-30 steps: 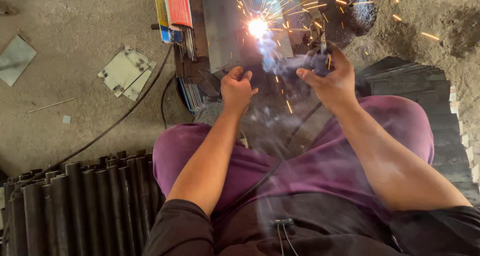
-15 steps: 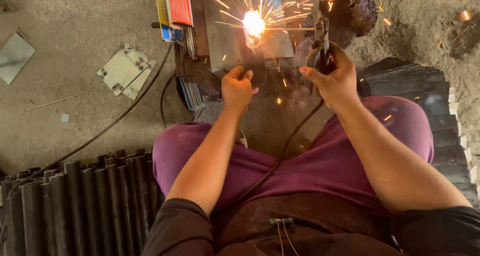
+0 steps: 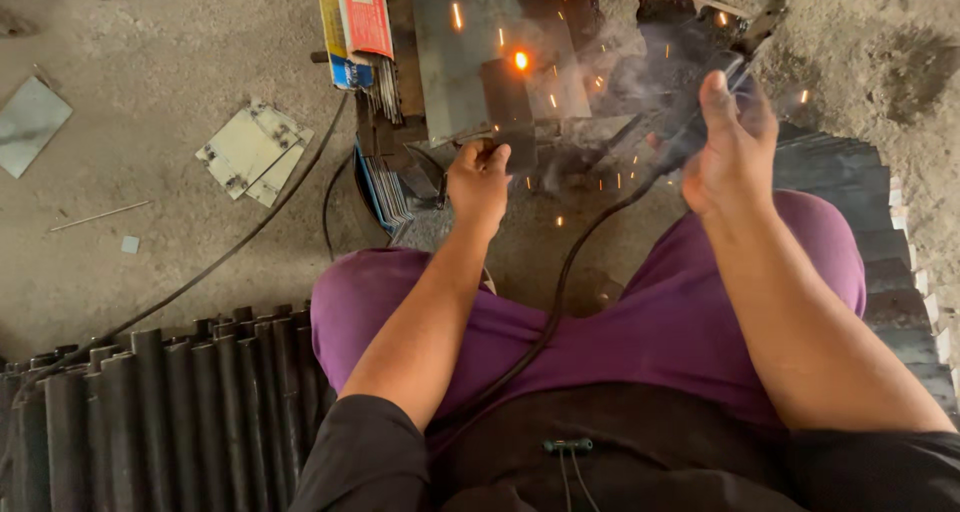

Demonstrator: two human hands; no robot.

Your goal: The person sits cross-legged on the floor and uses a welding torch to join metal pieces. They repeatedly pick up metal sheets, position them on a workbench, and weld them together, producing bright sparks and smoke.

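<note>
weld spot glowing on the steel plate, electrode holder lifted off to the right

the left hand (image 3: 480,184) rested its fingers (image 3: 497,159) closed on the lower edge of the grey steel plate (image 3: 470,62), steadying it; the right hand (image 3: 733,150) was wrapped shut around the dark electrode holder (image 3: 722,84), held up and apart from the plate, its black cable (image 3: 560,282) trailing down across the purple-trousered lap. a single orange spot (image 3: 520,61) glowed on the small dark piece (image 3: 508,102) set against the plate, with sparks and thin smoke about it, so at least one tack looked laid; whether the seam was finished could not be told. there was no bench: the work sat on a dusty concrete floor (image 3: 150,252), with a red and yellow packet of rods (image 3: 352,17) just left of the plate, loose sheet offcuts (image 3: 250,152) further left, and a row of dark pipes (image 3: 150,412) near the left knee.
</note>
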